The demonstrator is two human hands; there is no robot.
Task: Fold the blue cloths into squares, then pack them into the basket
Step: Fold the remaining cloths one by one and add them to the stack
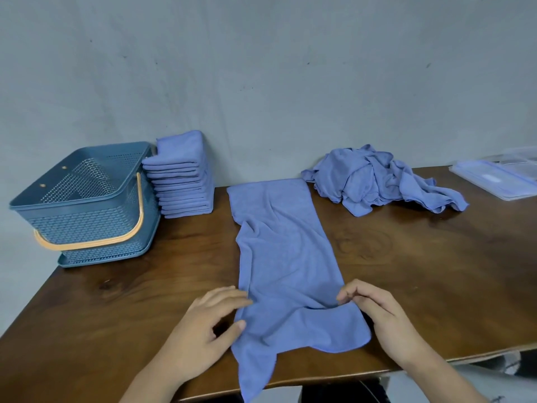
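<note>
Blue and long, the long cloth [284, 257] lies flat on the brown wooden table [421, 271]. It runs from the far side towards the person, and its near end hangs a little over the table's front edge. Both hands sit at this near end, one on each side.

The left hand [203, 324] rests on the table against the long cloth's left edge. It is spread fairly wide with the fingers nearly straight, and the fingertips and the thumb tip touch the edge. The fingers are slightly blurred.

The right hand [377, 312] is at the long cloth's right edge, where the fabric bulges out into a wider flap. Its fingers are curled and bunched close together. The fingertips pinch the edge at a crease just above that flap.

Left of the long cloth's far end, a stack of folded cloths [183, 184] stands against the grey wall [261, 68]. Touching the stack on its far-left side is the basket [87, 225], dark blue and perforated. Its orange handle [87, 244] is folded down along the front.

Right of the long cloth's far end, and just beside it, lies a heap of loose cloths [374, 181], crumpled. Farther right of the long cloth, well apart, is a clear plastic lid [499, 178], cut off by the frame edge.
</note>
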